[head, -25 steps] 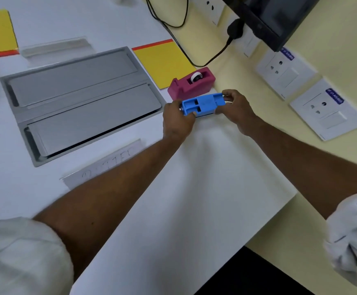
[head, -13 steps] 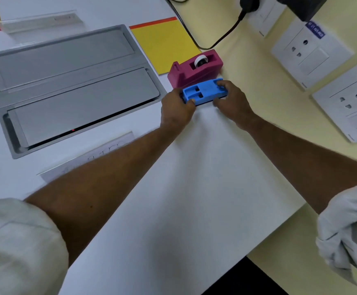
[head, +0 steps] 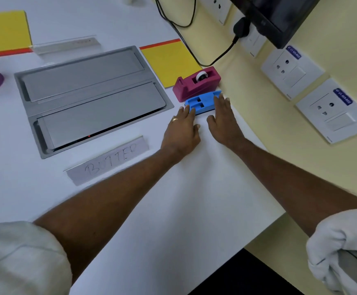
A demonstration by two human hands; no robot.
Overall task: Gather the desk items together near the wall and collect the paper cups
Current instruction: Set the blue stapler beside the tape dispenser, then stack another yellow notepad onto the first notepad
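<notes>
A blocky, slotted blue plastic holder (head: 204, 99) lies at the smooth white worktop's (head: 13, 177) right edge by the wall, touching a matte magenta tape dispenser (head: 186, 90). The left hand (head: 181, 133) and right hand (head: 224, 124) lie flat with fingers straight. Left fingertips touch its near-left end and right fingers rest on its right end.

Left hand (head: 181, 130), right hand (head: 224, 122), straight fingers touching blue block (head: 203, 101), tape dispenser (head: 196, 84) beside

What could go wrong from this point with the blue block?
1. The left hand and right hand rest flat-fingered on the blue block, right beside the tape dispenser; a further push may knock it askew.
2. The left forearm passes close by the BUTTER label; pulling back could drag it.
</notes>
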